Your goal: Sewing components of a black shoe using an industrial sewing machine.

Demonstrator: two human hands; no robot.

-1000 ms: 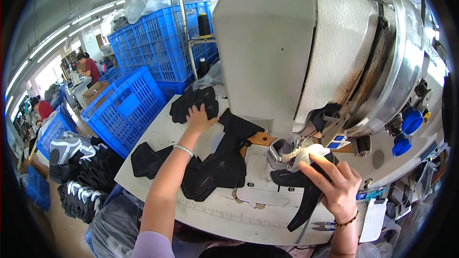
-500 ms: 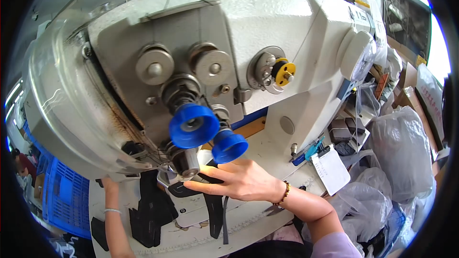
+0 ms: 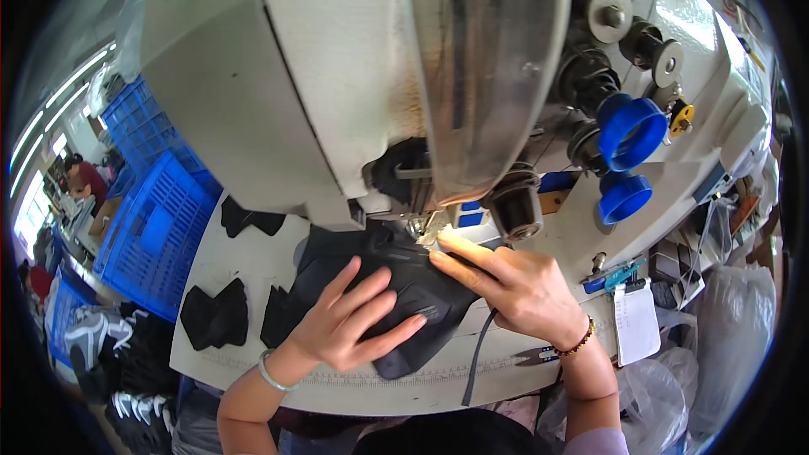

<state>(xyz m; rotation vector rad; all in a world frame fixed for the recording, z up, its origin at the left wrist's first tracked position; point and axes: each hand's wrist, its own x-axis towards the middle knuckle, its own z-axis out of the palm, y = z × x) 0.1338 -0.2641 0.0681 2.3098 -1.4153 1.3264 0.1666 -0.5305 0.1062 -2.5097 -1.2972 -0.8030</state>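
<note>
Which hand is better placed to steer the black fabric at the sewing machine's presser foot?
Likely the right hand: its outstretched fingertips lie beside the presser foot. The left hand rests spread on the black fabric, farther away.

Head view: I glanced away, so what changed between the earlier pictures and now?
The bare left hand has left the far black fabric pieces, moving nearer and rightward, and now lies spread on a broad black fabric piece. The bare right hand stayed beneath the off-white metal sewing-machine head.
</note>
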